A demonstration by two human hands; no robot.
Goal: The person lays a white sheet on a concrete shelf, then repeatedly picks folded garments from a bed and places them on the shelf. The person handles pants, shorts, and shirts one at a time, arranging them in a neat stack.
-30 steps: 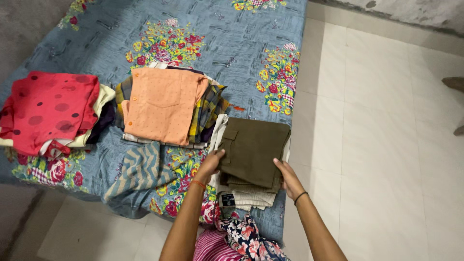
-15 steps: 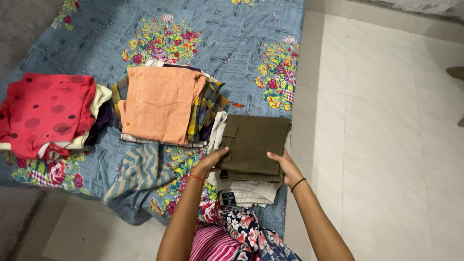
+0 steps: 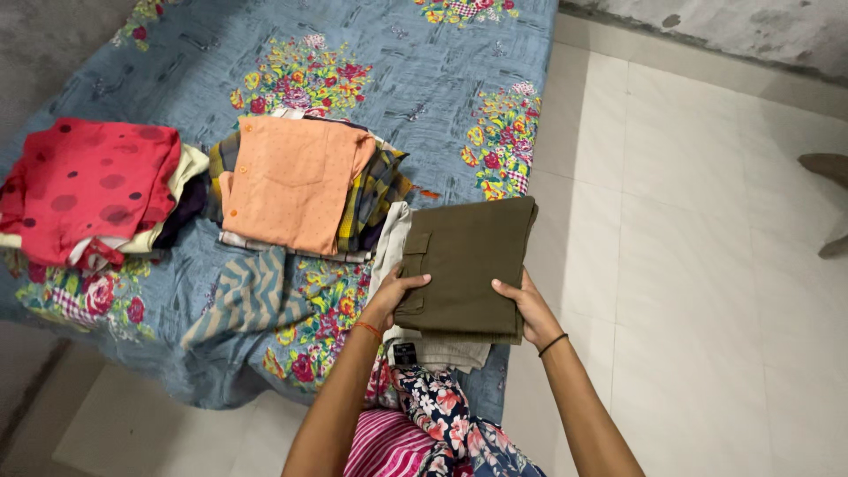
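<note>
I see the left hand [image 3: 395,296] and right hand [image 3: 527,307] gripping the near edge of one folded olive garment [image 3: 466,262], thumbs on top. It tops a small stack of pale folded clothes [image 3: 439,350] at the bed corner, 6 o'clock. One dark square label [image 3: 405,353] shows below. Two more piles: peach-topped [image 3: 291,181] at 11 o'clock, red-topped [image 3: 88,187] at 9 o'clock, on the blue floral bedsheet [image 3: 424,71].

The olive folded trousers [image 3: 465,265] cover most of the beige garments [image 3: 442,352] stacked beneath, so their kind cannot be told. The orange shirt [image 3: 291,181] hides the checked clothes [image 3: 371,199] under it. The red spotted garment [image 3: 84,185] conceals its pile. The bedsheet [image 3: 424,79] runs past the top edge.
</note>
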